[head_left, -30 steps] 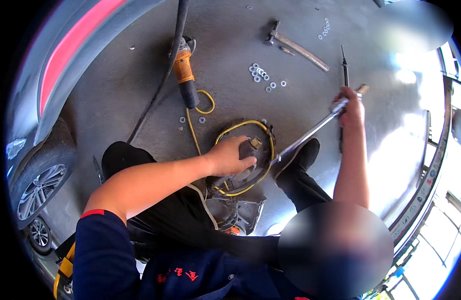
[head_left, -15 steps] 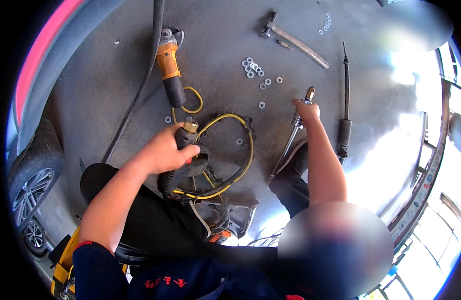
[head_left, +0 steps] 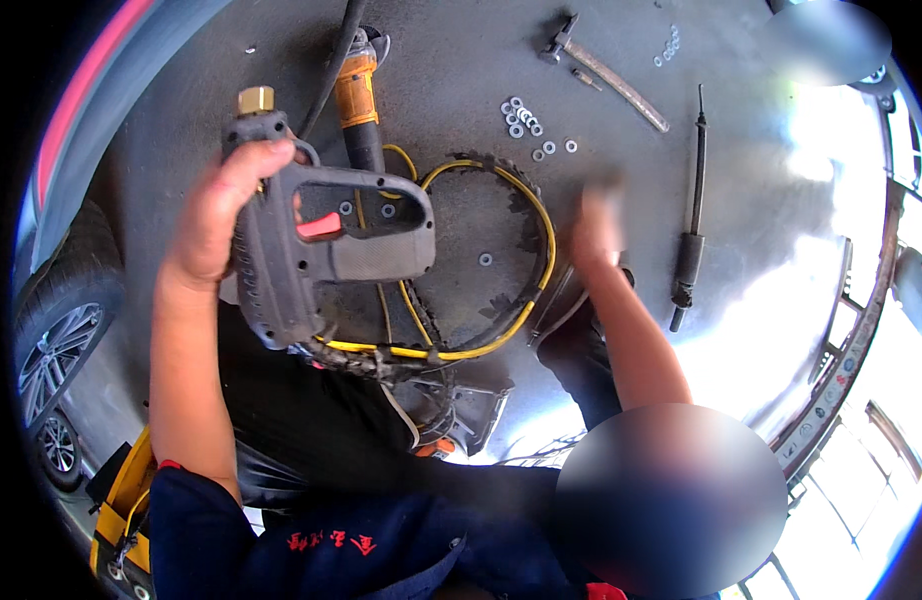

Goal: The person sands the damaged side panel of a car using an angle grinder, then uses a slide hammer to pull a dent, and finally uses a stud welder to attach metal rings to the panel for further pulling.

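My left hand (head_left: 221, 210) is closed around a dark grey plastic tool handle (head_left: 336, 255) with a red trigger (head_left: 319, 226) and a brass fitting (head_left: 255, 99) on top, held up over the floor. A yellow-and-black hose (head_left: 459, 350) runs from its lower end into a large loop. My right hand (head_left: 596, 225), blurred, grips a shiny metal rod (head_left: 553, 300) beside my right leg. Right of it lies a long thin shaft with a thick sleeve (head_left: 689, 265). Loose washers (head_left: 517, 116) are scattered on the grey floor (head_left: 631, 170).
A yellow angle grinder (head_left: 357, 90) lies beneath a black cable (head_left: 331, 75). A hammer (head_left: 616, 85) lies at the top. A car body with a tyre (head_left: 86, 260) is at the left. A yellow object (head_left: 121, 510) sits lower left, a metal piece (head_left: 481, 415) between my legs.
My left hand has lifted the tool handle up toward me, turning it upright and pulling the hose along. My right hand has stayed low at the right with the rod and is now blurred.
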Available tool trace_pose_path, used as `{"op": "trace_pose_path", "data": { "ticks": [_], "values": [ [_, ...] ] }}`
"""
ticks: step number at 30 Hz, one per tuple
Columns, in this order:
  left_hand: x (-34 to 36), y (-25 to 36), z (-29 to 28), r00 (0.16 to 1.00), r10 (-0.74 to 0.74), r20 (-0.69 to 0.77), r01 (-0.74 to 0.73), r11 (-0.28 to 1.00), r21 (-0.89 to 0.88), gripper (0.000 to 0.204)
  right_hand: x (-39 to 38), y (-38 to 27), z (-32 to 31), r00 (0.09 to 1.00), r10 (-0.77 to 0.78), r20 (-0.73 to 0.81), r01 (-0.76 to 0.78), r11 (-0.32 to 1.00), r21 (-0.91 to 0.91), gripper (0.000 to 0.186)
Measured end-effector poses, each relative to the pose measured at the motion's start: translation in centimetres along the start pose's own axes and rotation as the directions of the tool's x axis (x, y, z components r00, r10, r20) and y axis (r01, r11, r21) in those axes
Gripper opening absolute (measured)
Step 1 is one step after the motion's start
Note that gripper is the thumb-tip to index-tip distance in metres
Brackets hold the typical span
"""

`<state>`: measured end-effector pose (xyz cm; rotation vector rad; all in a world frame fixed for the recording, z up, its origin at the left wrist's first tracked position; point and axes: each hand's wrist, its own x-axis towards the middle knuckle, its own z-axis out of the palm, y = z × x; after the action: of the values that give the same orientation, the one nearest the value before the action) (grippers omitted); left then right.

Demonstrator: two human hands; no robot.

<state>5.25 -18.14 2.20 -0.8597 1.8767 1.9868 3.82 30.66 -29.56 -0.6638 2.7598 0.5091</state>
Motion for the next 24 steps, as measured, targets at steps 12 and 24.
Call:
{"op": "trace_pose_path", "data": {
  "ticks": [12, 24],
  "values": [
    [2.3, -1.6, -2.1, 0.972, -0.147, 0.185, 0.116, 0.978, 0.173, 0.028, -3.5, -11.8, -6.6, 0.996, 0.008, 0.091, -0.065, 0.757, 0.65, 0.028],
    [3.7, -11.6, 5.0, 0.877, -0.23, 0.423, -0.145, 0.711, 0.688, 0.046, 5.4, -4.3, -10.7, 0.943, 0.214, 0.256, -0.333, 0.607, 0.722, 0.036]
  ]
}}
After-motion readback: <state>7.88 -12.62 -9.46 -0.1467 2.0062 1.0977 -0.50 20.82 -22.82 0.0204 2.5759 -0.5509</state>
